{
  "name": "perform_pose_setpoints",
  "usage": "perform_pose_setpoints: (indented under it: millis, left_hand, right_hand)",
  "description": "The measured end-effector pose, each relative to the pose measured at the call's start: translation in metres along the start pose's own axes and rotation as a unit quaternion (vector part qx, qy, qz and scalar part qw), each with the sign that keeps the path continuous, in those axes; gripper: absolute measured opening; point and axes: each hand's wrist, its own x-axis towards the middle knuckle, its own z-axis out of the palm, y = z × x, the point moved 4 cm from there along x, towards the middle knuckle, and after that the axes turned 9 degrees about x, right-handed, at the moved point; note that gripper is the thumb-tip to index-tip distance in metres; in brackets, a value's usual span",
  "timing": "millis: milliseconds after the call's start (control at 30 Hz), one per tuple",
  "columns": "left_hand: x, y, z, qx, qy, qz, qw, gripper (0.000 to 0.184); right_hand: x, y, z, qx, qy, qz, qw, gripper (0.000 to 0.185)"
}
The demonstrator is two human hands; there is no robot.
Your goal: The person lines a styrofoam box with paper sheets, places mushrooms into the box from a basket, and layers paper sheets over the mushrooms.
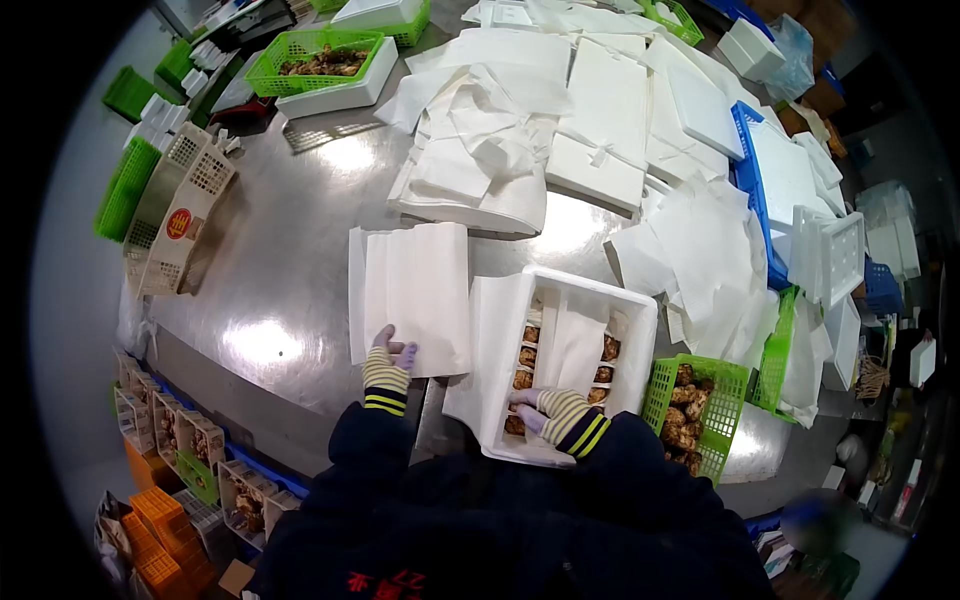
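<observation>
My left hand (pixel 394 352) rests at the lower edge of a stack of white paper sheets (pixel 418 290), thumb and fingers apart. Inside a white foam box (pixel 645 330), my right hand (pixel 530 408) is at the lower left, fingers bent together over the brown knobbly pieces; whether they hold one is hidden. Rows of these brown pieces (pixel 523 379) line the left side, and more (pixel 605 374) lie on the right. White paper (pixel 568 345) covers the middle of the box and another sheet (pixel 490 340) drapes over its left wall. Both hands wear thin gloves and striped cuffs.
A green basket (pixel 735 385) of brown pieces stands right of the box. Piled white paper (pixel 480 150) and foam lids (pixel 605 100) lie behind, with a blue crate (pixel 750 180) at the right. Another green basket (pixel 262 75) sits at the back left, a beige crate (pixel 165 255) at the left.
</observation>
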Motion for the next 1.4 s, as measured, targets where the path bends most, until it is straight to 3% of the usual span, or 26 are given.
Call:
perform_pose_setpoints:
  millis: [33,100,133,267,433,500,567,600,667,700,767,833,867,900,1000,1033,1100,1167,1200,1300,1367,1400]
  left_hand:
    - [0.003,-0.002,0.014,-0.012,-0.031,-0.022,0.999,0.068]
    - [0.007,0.003,0.028,0.016,-0.021,0.035,0.999,0.072]
    - [0.004,0.011,0.029,0.071,-0.002,0.063,0.995,0.071]
    - [0.012,0.008,0.034,-0.038,-0.004,0.035,0.999,0.065]
    - [0.017,0.013,0.001,-0.067,-0.016,0.04,0.997,0.062]
    - [0.018,0.005,-0.016,-0.105,0.04,0.024,0.993,0.059]
    - [0.031,-0.019,-0.034,-0.03,0.124,-0.006,0.992,0.058]
    - [0.047,-0.044,-0.039,0.033,0.201,0.021,0.979,0.059]
    - [0.057,-0.05,-0.056,0.231,0.26,-0.021,0.937,0.062]
    - [0.049,-0.027,-0.066,0.259,0.265,-0.06,0.927,0.062]
    - [0.074,-0.058,-0.06,0.233,0.228,-0.086,0.941,0.057]
    - [0.118,-0.117,-0.045,0.084,0.176,-0.086,0.977,0.052]
    - [0.115,-0.097,-0.044,0.224,0.11,-0.072,0.966,0.046]
    - [0.117,-0.088,-0.044,0.278,0.085,-0.065,0.955,0.039]
    - [0.114,-0.054,-0.078,0.177,0.095,-0.049,0.978,0.032]
    - [0.125,-0.064,-0.087,0.013,0.106,-0.022,0.994,0.029]
    - [0.138,-0.069,-0.113,-0.15,0.07,-0.06,0.984,0.022]
    - [0.15,-0.064,-0.151,-0.161,0.016,-0.026,0.986,0.028]
    - [0.151,-0.054,-0.16,-0.254,0.022,-0.009,0.967,0.026]
    - [0.131,0.019,-0.194,-0.335,0.024,0.075,0.939,0.014]
    - [0.102,0.083,-0.204,-0.398,-0.045,0.082,0.913,0.012]
    - [0.091,0.103,-0.209,-0.397,-0.046,0.086,0.913,0.012]
  right_hand:
    - [0.006,-0.01,0.0,0.036,-0.021,0.066,0.997,0.03]
    - [0.018,-0.022,0.0,0.009,0.027,-0.07,0.997,0.031]
    - [0.025,-0.024,0.001,0.005,0.021,-0.058,0.998,0.031]
    - [0.043,-0.037,0.0,-0.009,0.036,-0.052,0.998,0.033]
    - [0.068,-0.042,-0.003,-0.001,0.064,-0.045,0.997,0.034]
    - [0.077,-0.046,-0.001,0.001,0.046,-0.055,0.997,0.035]
    - [0.085,-0.046,0.006,0.051,0.038,-0.025,0.998,0.037]
    - [0.088,-0.044,0.009,0.05,0.034,-0.028,0.998,0.037]
    - [0.093,-0.038,0.015,0.008,0.02,-0.045,0.999,0.038]
    - [0.092,-0.046,0.016,0.003,0.002,-0.029,1.0,0.038]
    - [0.093,-0.046,0.02,-0.008,-0.018,0.003,1.0,0.037]
    - [0.098,-0.04,0.025,0.0,-0.026,0.014,1.0,0.036]
    - [0.1,-0.037,0.027,0.011,-0.029,0.024,0.999,0.036]
    - [0.099,-0.038,0.026,0.012,-0.024,0.011,1.0,0.036]
    - [0.101,-0.035,0.024,0.009,-0.023,0.001,1.0,0.036]
    - [0.102,-0.035,0.022,0.016,-0.012,0.013,1.0,0.036]
    - [0.104,-0.03,0.021,0.062,0.019,0.003,0.998,0.038]
    - [0.107,-0.03,0.018,0.02,0.031,-0.031,0.999,0.04]
    - [0.108,-0.03,0.017,0.022,0.035,-0.034,0.999,0.04]
    - [0.111,-0.031,0.017,0.018,0.045,-0.065,0.997,0.044]
    - [0.116,-0.023,0.02,0.059,0.031,-0.047,0.997,0.047]
    - [0.125,-0.004,0.025,0.062,0.038,-0.089,0.993,0.052]
